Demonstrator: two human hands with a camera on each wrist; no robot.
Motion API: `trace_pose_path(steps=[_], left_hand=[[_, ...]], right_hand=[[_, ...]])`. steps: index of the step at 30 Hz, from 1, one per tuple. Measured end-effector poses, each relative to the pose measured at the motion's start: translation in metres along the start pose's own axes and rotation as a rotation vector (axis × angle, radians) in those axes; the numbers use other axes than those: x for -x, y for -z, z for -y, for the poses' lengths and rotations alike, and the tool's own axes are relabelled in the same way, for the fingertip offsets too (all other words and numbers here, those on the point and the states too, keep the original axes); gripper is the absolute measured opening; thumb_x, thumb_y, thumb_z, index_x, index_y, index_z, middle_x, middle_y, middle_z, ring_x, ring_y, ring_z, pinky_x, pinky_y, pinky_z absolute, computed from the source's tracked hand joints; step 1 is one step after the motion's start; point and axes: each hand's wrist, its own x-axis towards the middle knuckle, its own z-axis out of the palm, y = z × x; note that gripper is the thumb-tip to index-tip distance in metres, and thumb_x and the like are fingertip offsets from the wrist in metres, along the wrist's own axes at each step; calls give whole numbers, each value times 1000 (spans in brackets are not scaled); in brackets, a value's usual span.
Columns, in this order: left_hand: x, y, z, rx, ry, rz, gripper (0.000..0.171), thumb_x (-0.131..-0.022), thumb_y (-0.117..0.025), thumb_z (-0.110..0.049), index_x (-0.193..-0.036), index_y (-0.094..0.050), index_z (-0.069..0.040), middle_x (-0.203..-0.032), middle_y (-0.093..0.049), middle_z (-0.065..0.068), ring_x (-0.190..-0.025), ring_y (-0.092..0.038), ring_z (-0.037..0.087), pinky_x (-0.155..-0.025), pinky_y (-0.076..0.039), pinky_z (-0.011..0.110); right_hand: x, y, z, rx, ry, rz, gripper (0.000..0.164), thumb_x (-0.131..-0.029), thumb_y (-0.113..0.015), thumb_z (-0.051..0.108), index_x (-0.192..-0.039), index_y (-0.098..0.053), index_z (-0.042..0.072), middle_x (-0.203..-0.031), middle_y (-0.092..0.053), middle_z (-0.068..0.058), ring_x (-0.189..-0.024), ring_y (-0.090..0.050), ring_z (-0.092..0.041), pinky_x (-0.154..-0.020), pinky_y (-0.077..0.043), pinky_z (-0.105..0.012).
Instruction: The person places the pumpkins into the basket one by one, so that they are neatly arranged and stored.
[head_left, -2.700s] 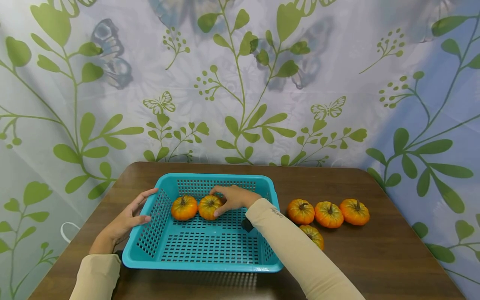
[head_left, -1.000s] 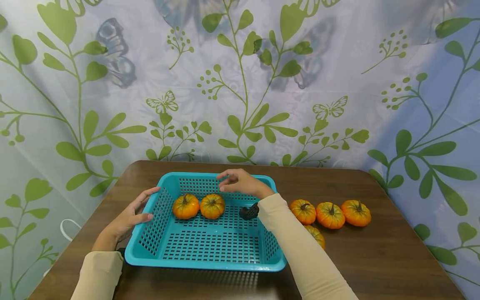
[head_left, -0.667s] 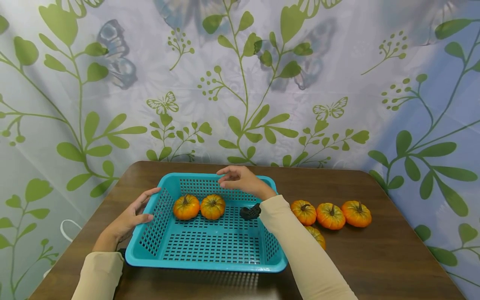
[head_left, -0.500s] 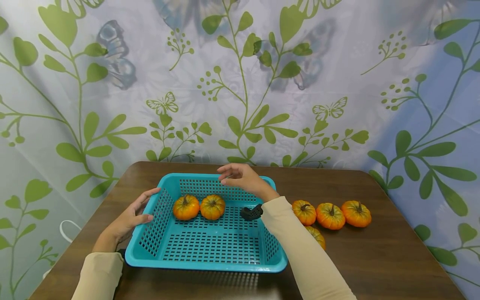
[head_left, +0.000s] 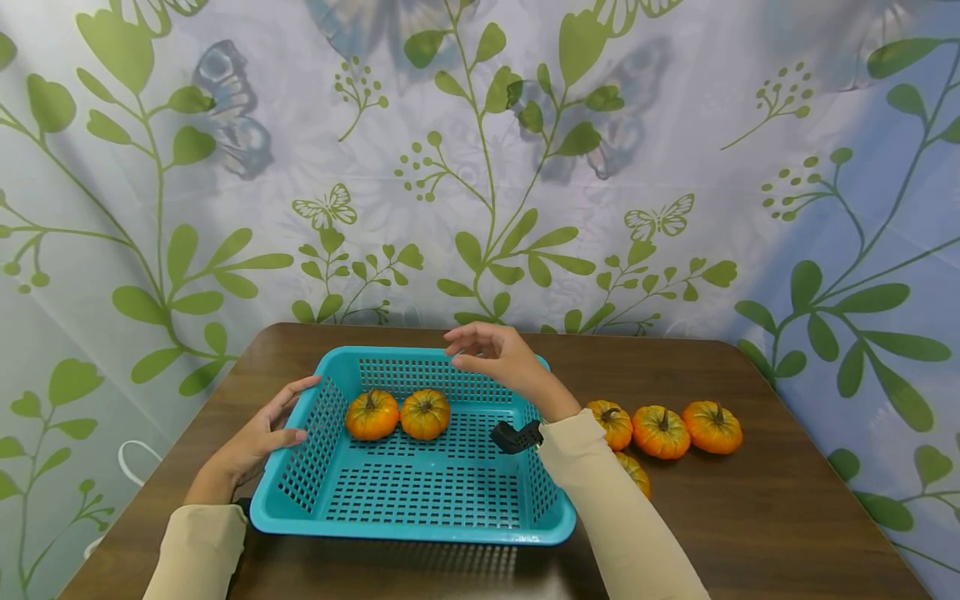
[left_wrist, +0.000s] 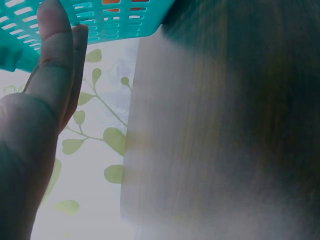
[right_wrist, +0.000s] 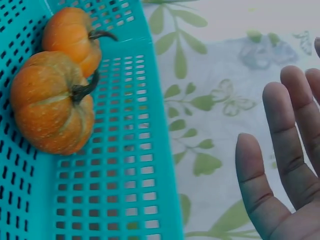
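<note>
The step in hand looks like the gap between one pumpkin and the next. The right hand (head_left: 498, 357) hangs above the far-right part of the basket (head_left: 411, 533), holding nothing. If loading goes on, the next move calls for carrying that hand across the basket's right edge, down over a pumpkin on the desk (head_left: 795, 517), and closing round its sides.

The right hand's grip is released: in its wrist view the fingers stand apart and relaxed, well clear of the fruit. The left hand (head_left: 261, 427) rests on the basket's left edge, thumb laid over the rim and fingers fairly straight; it touches without clenching, apparently to steady it.

Inside, the left pumpkin (head_left: 372, 416) and its neighbour (head_left: 425, 416) sit just beside each other, toward the far-left corner. Between the basket and the desk's right edge stand the first pumpkin (head_left: 618, 427), middle pumpkin (head_left: 659, 437) and end pumpkin (head_left: 711, 430); the near pumpkin (head_left: 636, 473) is partly hidden by the right sleeve (head_left: 626, 529).
</note>
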Motion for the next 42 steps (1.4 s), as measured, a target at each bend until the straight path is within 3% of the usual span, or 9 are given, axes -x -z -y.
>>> trace_pose_path(steps=[9,12,22,29,33,42], left_hand=[[-6,4,1,-8,-21,17,72,-99,-60,-4,-157,-45,-44,-142,-54,-8,-113,-69,20,-84,-66,46],[-9,6,2,-18,-26,15,72,-98,-60,-3,-157,-45,-44,-142,-54,-7,-112,-69,21,-83,-66,47],[-13,9,3,-34,-21,4,73,-98,-60,-3,-157,-45,-44,-141,-52,-5,-113,-68,20,-84,-66,47],[-16,13,4,-15,-31,22,73,-98,-59,-3,-157,-45,-44,-142,-53,-6,-113,-69,20,-83,-66,46],[-18,15,5,-21,-30,23,73,-98,-59,-3,-157,-45,-44,-142,-52,-5,-113,-68,20,-83,-66,47],[-20,18,5,-33,-12,11,73,-98,-61,-5,-156,-45,-45,-142,-51,-4,-112,-68,21,-83,-66,48]], right_hand=[[17,6,18,12,66,54,37,-102,-72,4,-138,-66,-4,-128,-68,-30,-106,-70,-30,-88,-60,-42],[21,7,22,37,79,59,37,-102,-72,4,-138,-67,-3,-126,-69,-25,-105,-70,-28,-86,-60,-40],[36,16,30,113,118,56,39,-100,-74,2,-138,-67,-2,-129,-70,-22,-109,-70,-37,-95,-59,-49],[52,27,27,154,111,32,38,-101,-74,5,-138,-67,-2,-132,-70,-21,-113,-68,-37,-99,-57,-38],[63,33,24,164,112,13,37,-102,-73,5,-137,-66,-6,-131,-69,-25,-115,-67,-40,-102,-57,-41],[83,46,19,192,110,-39,36,-101,-73,1,-135,-65,-8,-128,-72,-21,-115,-70,-21,-100,-58,-34]])
